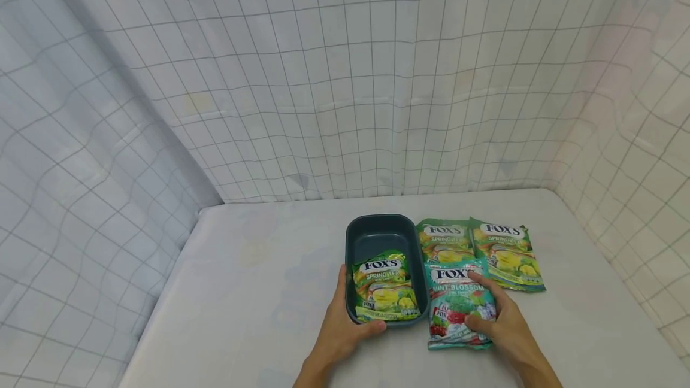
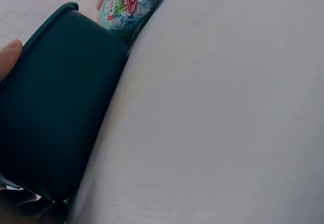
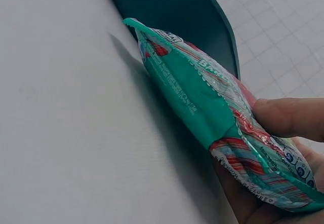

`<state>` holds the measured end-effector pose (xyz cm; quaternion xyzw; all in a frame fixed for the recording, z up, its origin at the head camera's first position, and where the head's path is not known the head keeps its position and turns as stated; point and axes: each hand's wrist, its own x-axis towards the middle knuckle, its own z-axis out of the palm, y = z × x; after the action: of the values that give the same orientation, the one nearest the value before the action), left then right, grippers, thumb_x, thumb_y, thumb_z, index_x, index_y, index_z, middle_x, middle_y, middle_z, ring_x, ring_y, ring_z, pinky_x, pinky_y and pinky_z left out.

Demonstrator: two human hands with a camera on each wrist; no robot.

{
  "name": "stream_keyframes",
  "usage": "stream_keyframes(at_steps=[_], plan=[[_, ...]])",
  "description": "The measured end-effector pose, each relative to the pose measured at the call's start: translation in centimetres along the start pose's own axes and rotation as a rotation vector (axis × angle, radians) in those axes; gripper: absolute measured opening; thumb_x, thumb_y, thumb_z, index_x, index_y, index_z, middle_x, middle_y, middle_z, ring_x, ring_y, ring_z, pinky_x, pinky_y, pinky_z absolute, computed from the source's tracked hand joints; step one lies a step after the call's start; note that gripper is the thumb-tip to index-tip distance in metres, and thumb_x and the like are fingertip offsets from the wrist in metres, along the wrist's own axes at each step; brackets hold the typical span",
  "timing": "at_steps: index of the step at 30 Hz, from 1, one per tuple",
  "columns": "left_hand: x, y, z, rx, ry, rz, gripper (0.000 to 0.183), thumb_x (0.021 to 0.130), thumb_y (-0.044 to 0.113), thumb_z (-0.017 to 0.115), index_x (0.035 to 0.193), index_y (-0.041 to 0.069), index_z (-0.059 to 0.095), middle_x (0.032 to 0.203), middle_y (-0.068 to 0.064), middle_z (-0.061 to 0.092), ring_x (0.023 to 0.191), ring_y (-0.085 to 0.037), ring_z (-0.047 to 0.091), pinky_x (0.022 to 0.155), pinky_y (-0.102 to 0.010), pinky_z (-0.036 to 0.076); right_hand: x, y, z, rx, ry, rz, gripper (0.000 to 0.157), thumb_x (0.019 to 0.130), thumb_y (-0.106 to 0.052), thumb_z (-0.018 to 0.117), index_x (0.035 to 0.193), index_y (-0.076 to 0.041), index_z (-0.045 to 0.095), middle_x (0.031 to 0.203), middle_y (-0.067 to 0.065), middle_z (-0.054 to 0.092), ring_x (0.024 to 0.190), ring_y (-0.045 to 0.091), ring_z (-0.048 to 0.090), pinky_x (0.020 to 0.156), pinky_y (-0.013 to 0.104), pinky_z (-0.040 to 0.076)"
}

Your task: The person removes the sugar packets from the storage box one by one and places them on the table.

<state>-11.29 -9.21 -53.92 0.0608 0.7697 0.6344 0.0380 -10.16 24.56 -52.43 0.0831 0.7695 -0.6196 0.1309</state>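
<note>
My left hand grips the near left corner of a dark teal plastic tub, its thumb at the near rim and its fingers along the left side. Inside the tub lies a green bag of Fox's Spring Tea candy. Just right of the tub, my right hand holds a turquoise bag of Fox's Mint Blossom candy by its right side. The right wrist view has this bag tilted, with thumb above and fingers beneath. In the left wrist view, the tub's outer wall hides most of the left fingers.
Two more green Spring Tea bags lie right of the tub, one partly covered by the turquoise bag and the other farther right. All rest on a white-covered table. Grid-patterned white curtains enclose the back and sides.
</note>
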Motion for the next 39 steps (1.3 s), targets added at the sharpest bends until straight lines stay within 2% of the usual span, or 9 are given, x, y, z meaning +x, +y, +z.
stream_keyframes(at_steps=[4,7,11,17,29,32,35,36,39], plan=[[0.08,-0.03,0.03,0.003,0.000,-0.001,0.134,0.072,0.033,0.095,0.165,0.015,0.001,0.164,-0.005,0.030,0.150,-0.027,0.028,0.118,-0.058,0.024,0.09,0.21,0.12,-0.006,0.010,0.007,0.096,0.082,-0.004,0.082,0.161,-0.027,0.032,0.167,0.015,0.017,0.143,0.033,0.032,0.110,0.034,0.036],[0.12,0.00,0.05,-0.001,0.000,0.002,0.134,0.072,0.033,0.095,0.165,0.014,0.001,0.165,-0.006,0.029,0.150,-0.027,0.027,0.118,-0.058,0.024,0.18,0.30,0.16,-0.008,0.013,0.015,0.097,0.082,-0.003,0.082,0.161,-0.026,0.031,0.168,0.017,0.013,0.146,0.037,0.025,0.117,0.056,0.024],[0.19,0.13,0.07,-0.007,-0.002,0.009,0.134,0.072,0.033,0.095,0.165,0.014,0.001,0.165,-0.006,0.028,0.151,-0.027,0.026,0.118,-0.058,0.023,0.13,0.34,0.23,-0.014,0.008,0.022,0.098,0.081,-0.003,0.082,0.162,-0.025,0.029,0.168,0.018,0.010,0.149,0.041,0.017,0.118,0.065,0.014],[0.26,0.40,0.04,0.009,0.003,0.003,0.134,0.072,0.034,0.095,0.165,0.014,0.001,0.165,-0.007,0.028,0.151,-0.028,0.025,0.118,-0.059,0.023,-0.18,0.31,0.43,-0.011,0.011,-0.010,0.095,0.082,-0.002,0.081,0.160,-0.024,0.031,0.167,0.016,0.015,0.146,0.039,0.024,0.117,0.061,0.022],[0.15,0.18,0.02,-0.012,-0.001,0.004,0.134,0.072,0.032,0.095,0.165,0.014,0.000,0.165,-0.006,0.028,0.150,-0.027,0.026,0.118,-0.058,0.023,-0.34,0.37,0.68,-0.081,0.010,-0.054,0.092,0.081,-0.007,0.082,0.159,-0.022,0.035,0.165,0.018,0.021,0.142,0.040,0.031,0.114,0.061,0.026],[0.12,0.03,0.04,-0.013,-0.003,0.003,0.134,0.072,0.032,0.095,0.165,0.014,0.000,0.165,-0.006,0.029,0.150,-0.027,0.027,0.118,-0.058,0.024,-0.45,0.31,0.69,-0.094,0.033,-0.050,0.092,0.081,-0.005,0.083,0.158,-0.020,0.035,0.162,0.021,0.024,0.135,0.041,0.041,0.108,0.051,0.041],[0.10,-0.02,0.04,-0.006,-0.003,0.005,0.134,0.072,0.032,0.095,0.165,0.014,0.000,0.165,-0.005,0.030,0.150,-0.026,0.028,0.118,-0.058,0.024,-0.43,0.32,0.64,-0.069,0.063,-0.078,0.091,0.081,0.000,0.082,0.158,-0.016,0.034,0.157,0.024,0.031,0.125,0.041,0.053,0.091,0.037,0.055],[0.07,-0.01,0.03,-0.006,-0.004,0.007,0.134,0.072,0.031,0.095,0.165,0.014,0.000,0.164,-0.005,0.030,0.150,-0.026,0.028,0.118,-0.058,0.024,-0.42,0.36,0.62,-0.057,0.075,-0.095,0.091,0.081,0.001,0.081,0.158,-0.014,0.034,0.154,0.024,0.034,0.121,0.041,0.056,0.084,0.033,0.057],[0.05,0.07,0.01,-0.005,-0.004,0.011,0.134,0.072,0.031,0.095,0.165,0.015,0.001,0.164,-0.005,0.032,0.149,-0.025,0.029,0.118,-0.057,0.024,-0.41,0.45,0.50,-0.022,0.089,-0.153,0.091,0.081,0.004,0.081,0.157,-0.009,0.033,0.149,0.026,0.041,0.122,0.043,0.056,0.082,0.031,0.058]])
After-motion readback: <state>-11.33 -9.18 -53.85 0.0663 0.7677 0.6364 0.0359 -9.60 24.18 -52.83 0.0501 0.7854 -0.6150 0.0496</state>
